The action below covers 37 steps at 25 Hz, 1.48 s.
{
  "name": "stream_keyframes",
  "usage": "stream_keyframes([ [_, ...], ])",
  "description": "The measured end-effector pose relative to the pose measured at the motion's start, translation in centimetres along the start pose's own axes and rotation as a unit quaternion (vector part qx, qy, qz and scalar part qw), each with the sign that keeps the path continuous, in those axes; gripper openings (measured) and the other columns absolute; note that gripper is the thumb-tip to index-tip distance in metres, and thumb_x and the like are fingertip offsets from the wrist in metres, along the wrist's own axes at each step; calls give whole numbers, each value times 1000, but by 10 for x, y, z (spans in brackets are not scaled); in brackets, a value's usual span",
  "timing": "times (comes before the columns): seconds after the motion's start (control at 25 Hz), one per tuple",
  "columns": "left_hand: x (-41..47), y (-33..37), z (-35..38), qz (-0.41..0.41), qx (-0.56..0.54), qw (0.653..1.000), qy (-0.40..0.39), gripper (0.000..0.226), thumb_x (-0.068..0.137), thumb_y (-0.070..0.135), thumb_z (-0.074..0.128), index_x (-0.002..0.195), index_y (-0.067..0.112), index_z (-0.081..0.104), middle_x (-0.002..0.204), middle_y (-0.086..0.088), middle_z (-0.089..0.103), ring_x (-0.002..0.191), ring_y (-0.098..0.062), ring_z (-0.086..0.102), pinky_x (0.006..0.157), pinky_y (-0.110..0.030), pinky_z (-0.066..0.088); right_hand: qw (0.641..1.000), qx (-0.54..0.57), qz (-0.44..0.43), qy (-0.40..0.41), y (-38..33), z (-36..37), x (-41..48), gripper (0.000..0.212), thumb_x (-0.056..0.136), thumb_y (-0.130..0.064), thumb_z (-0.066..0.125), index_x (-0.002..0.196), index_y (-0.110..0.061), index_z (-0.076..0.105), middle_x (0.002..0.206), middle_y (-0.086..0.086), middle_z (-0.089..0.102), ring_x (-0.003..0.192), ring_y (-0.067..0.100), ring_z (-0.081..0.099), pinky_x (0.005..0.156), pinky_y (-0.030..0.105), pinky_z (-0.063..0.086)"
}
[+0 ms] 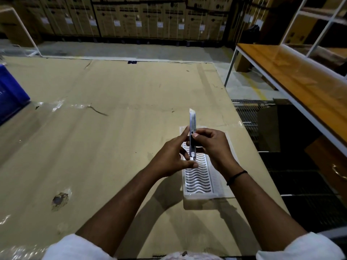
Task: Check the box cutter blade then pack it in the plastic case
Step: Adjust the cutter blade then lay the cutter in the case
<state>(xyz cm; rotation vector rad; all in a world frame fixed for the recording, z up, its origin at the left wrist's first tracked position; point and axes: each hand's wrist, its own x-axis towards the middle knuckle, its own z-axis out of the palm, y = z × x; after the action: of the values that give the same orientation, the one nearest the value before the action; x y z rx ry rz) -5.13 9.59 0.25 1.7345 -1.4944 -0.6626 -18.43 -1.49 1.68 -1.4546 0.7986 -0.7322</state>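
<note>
A slim silver box cutter stands almost upright above the table, its tip pointing away from me. My left hand pinches its lower end between thumb and fingers. My right hand grips its middle from the right side, thumb on the slider. Directly below the hands lies the clear plastic case, open, with a wavy ribbed insert; its far end is hidden behind my hands.
The work surface is a large cardboard sheet. A blue crate sits at the left edge. A wooden bench with white shelving stands to the right, and stacked cartons line the back wall.
</note>
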Motion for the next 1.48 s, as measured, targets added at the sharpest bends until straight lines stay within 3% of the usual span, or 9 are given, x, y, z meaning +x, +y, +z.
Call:
stream_keyframes([
  [0.16, 3, -3, 2, -2, -1, 1000, 18, 125, 73, 26, 94, 165, 42, 11, 141, 8, 61, 74, 3, 65, 67, -7, 48, 1000, 12, 2, -6, 0, 0, -1, 27, 95, 3, 62, 118, -4, 74, 98, 19, 80, 91, 32, 79, 77, 40, 63],
  [0.48, 1, -4, 5, -7, 30, 999, 18, 117, 79, 32, 89, 162, 45, 8, 140, 4, 64, 77, -2, 64, 69, -4, 47, 999, 27, 10, -22, 5, -1, -5, 46, 90, 14, 59, 125, -12, 72, 102, 14, 81, 97, 29, 79, 81, 39, 61],
  [0.76, 3, -8, 8, -5, 45, 999, 16, 115, 79, 35, 89, 164, 42, 12, 136, 6, 66, 79, -4, 65, 69, -5, 45, 999, 9, 3, -34, 4, -2, -9, 52, 89, 18, 56, 119, -21, 73, 102, 9, 81, 94, 23, 79, 78, 35, 62],
  [0.84, 2, -9, 9, -3, 42, 999, 19, 115, 77, 37, 90, 164, 41, 15, 133, 8, 67, 82, -8, 67, 73, -11, 49, 1000, -8, 1, -28, 5, -3, -9, 53, 89, 18, 57, 123, -20, 72, 101, 9, 81, 94, 23, 79, 79, 39, 63],
  [1.0, 2, -14, 12, -11, 79, 996, 27, 109, 72, 43, 92, 162, 36, 30, 135, 5, 65, 107, -15, 63, 91, -30, 52, 994, -113, -4, 8, 12, 0, -11, 55, 86, 10, 63, 130, -21, 71, 97, 7, 80, 91, 22, 79, 82, 44, 64],
  [1.08, 1, -20, 14, -19, 132, 991, 23, 100, 73, 49, 90, 158, 30, 41, 144, 1, 58, 130, -21, 50, 107, -36, 46, 975, -222, -4, 20, 14, 2, -15, 54, 84, 6, 64, 129, -24, 71, 89, 5, 79, 83, 21, 77, 73, 29, 62],
  [1.2, -3, -27, 15, -44, 191, 981, 6, 94, 75, 58, 85, 155, 26, 47, 158, 2, 44, 146, -23, 32, 117, -38, 37, 947, -321, 22, 16, 22, 7, -19, 58, 80, 7, 63, 128, -24, 71, 79, 4, 74, 75, 21, 72, 53, 13, 47],
  [1.36, -3, -28, 14, -58, 245, 968, -4, 95, 79, 62, 78, 160, 28, 40, 171, 3, 26, 155, -24, 18, 121, -41, 32, 916, -395, 75, -22, 39, 16, -15, 38, 74, 2, 76, 110, -12, 75, 88, 5, 75, 77, 20, 70, 58, 19, 52],
  [1.48, -3, -27, 10, -69, 258, 963, -43, 110, 73, 70, 78, 163, 30, 30, 174, 5, 18, 157, -27, 14, 122, -45, 29, 898, -433, 76, -9, 49, 21, -9, 32, 74, 0, 72, 105, -9, 76, 100, 12, 77, 88, 26, 72, 64, 26, 54],
])
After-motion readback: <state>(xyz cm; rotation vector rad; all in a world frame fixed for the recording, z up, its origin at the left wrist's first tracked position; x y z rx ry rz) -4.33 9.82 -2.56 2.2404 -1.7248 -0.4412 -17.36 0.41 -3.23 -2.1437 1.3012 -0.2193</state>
